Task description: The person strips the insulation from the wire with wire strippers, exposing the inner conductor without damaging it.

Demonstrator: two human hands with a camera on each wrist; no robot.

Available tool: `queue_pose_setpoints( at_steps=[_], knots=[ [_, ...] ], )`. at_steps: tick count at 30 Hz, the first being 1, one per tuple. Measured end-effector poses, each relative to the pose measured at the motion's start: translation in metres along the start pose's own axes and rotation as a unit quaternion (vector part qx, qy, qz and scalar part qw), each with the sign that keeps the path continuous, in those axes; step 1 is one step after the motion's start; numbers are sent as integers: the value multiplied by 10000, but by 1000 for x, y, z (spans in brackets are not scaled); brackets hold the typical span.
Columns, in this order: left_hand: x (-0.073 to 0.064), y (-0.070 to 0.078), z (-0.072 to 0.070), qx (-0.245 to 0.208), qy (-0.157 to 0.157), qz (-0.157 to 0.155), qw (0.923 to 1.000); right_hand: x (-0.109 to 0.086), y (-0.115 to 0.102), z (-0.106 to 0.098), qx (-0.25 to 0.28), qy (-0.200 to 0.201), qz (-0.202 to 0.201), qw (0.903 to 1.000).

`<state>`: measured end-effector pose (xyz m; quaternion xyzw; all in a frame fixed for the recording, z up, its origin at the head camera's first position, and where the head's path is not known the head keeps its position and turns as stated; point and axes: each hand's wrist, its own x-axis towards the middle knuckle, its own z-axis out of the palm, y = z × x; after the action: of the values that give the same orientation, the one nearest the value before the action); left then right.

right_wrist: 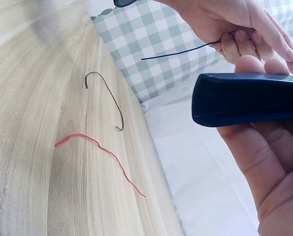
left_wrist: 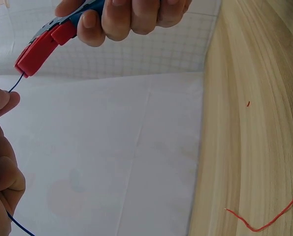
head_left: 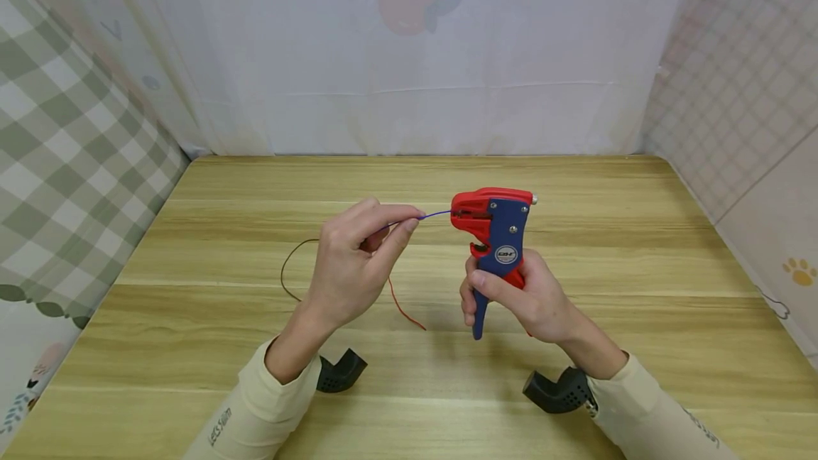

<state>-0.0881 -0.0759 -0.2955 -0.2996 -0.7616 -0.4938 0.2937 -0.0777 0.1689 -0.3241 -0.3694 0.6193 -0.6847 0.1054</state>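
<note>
My left hand [head_left: 354, 261] pinches a thin blue wire [head_left: 437, 214] between thumb and forefinger. One end of the wire reaches into the red jaws of a wire stripper [head_left: 505, 233]; the other end trails out behind the hand in the right wrist view. My right hand [head_left: 533, 297] grips the stripper by its blue handles, with the head upright and facing left. In the left wrist view the blue wire [left_wrist: 16, 82] meets the red nose of the wire stripper [left_wrist: 43, 51]. Both hands are raised over the wooden table [head_left: 575, 197].
On the table lie a red wire [right_wrist: 104, 147] and a dark brown, hooked wire [right_wrist: 109, 93]. A tiny red scrap [left_wrist: 248, 103] sits apart from the red wire. Black wrist mounts [head_left: 341, 371] stick out from the sleeves. Cloth curtains border the table at the back and sides.
</note>
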Motion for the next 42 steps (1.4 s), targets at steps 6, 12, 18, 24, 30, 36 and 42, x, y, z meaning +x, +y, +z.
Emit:
queue_pose_setpoints(
  at_steps=[6,12,18,24,30,36,42],
  knots=[
    [0,1,0,-21,0,-28,10000,-1,2,-1,-64,3,-84,9999],
    [0,0,0,-27,13,-10,10000,-1,2,-1,-88,20,-67,9999],
    [0,0,0,-42,7,-26,10000,-2,1,-1,-94,54,-17,9999],
    [0,1,0,-78,-16,-58,10000,-1,1,-1,48,-8,-67,10000],
    [1,1,0,-104,-23,-38,9999,-2,3,-2,125,-22,-34,9999],
    [1,2,0,-145,-9,-20,9999,-2,4,-2,119,-30,-11,9999],
    [2,2,0,-256,-23,-66,9996,-1,4,-3,51,-86,-46,9999]
  ],
)
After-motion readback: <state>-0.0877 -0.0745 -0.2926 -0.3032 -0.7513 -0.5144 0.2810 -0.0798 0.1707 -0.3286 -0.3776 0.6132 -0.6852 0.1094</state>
